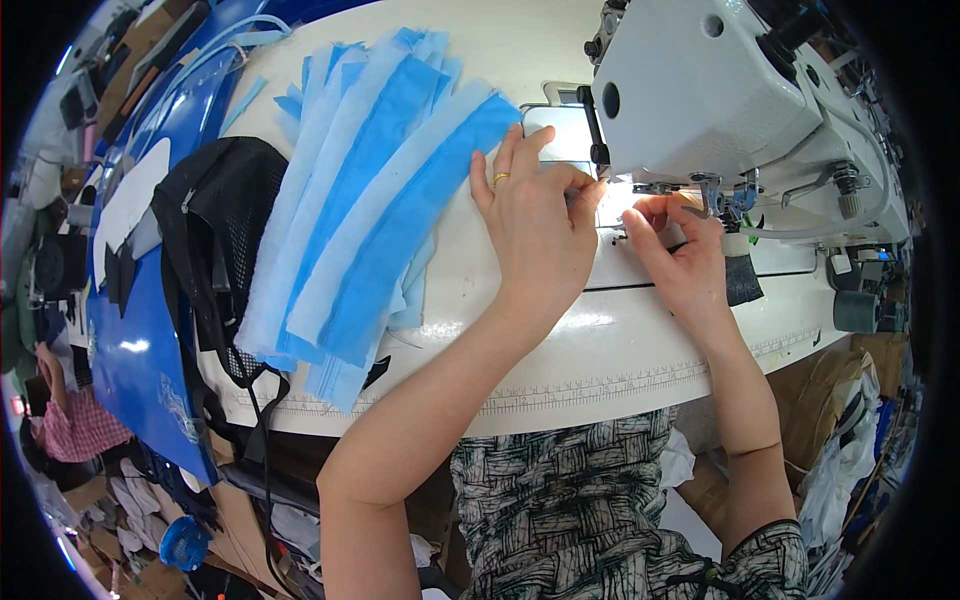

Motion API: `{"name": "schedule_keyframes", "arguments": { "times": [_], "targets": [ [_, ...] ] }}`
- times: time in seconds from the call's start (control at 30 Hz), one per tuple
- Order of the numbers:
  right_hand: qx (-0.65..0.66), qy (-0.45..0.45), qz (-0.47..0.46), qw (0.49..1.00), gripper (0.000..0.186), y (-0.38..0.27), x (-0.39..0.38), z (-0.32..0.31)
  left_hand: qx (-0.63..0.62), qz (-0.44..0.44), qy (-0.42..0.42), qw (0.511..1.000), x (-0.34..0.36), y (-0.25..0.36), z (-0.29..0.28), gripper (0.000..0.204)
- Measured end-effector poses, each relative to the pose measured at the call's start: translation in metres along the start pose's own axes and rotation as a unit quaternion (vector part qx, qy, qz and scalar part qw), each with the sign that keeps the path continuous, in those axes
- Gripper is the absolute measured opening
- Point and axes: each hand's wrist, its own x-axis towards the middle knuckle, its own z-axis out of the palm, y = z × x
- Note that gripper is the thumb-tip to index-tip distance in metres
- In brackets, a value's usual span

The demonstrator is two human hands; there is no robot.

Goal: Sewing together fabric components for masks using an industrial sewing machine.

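A white sewing machine (pixel 700 90) stands at the upper right, its needle area brightly lit. My left hand (pixel 540 225) rests beside it, thumb and index finger pinched near the needle, the other fingers curled loosely. My right hand (pixel 680 255) is just right of the lit spot under the presser foot assembly (pixel 705 185), thumb and fingers closed together. What either pinch holds is too small to make out. Left of my left hand lies a fanned pile of light blue and white fabric strips (pixel 375 185), partly under its fingertips. A small black patch (pixel 742 280) hangs below the machine.
A black mesh bag (pixel 215 240) lies left of the strips on the white table (pixel 520 410), by a blue board (pixel 150 370). A grey cylinder (pixel 855 310) sits at the right. Another person's checked sleeve (pixel 80 425) shows far left, above cluttered cloth, boxes and a blue basket (pixel 183 543).
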Motion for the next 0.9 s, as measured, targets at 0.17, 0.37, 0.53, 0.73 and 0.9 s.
{"name": "schedule_keyframes", "arguments": {
  "times": [0.17,0.37,0.53,0.73,0.9],
  "targets": [
    [-0.003,-0.01,0.022,1.0,0.018,0.002,-0.001,-0.001,0.019,0.009,-0.004,1.0,0.0,0.0,0.0,0.015],
    [0.0,0.006,0.01,1.0,0.018,0.0,-0.002,0.001,0.029,0.013,-0.009,0.999,-0.001,-0.001,0.0,0.013],
    [0.003,-0.003,0.002,1.0,0.017,-0.001,-0.001,-0.001,0.03,0.015,-0.007,0.999,-0.001,-0.001,0.0,0.013],
    [-0.032,-0.011,-0.039,0.999,0.013,-0.004,0.001,-0.002,0.016,0.017,-0.011,1.0,0.0,-0.001,0.0,0.01],
    [0.006,-0.021,-0.006,1.0,0.012,-0.01,0.0,-0.004,0.007,0.018,-0.015,1.0,0.0,0.0,0.0,0.01]
  ]
}}
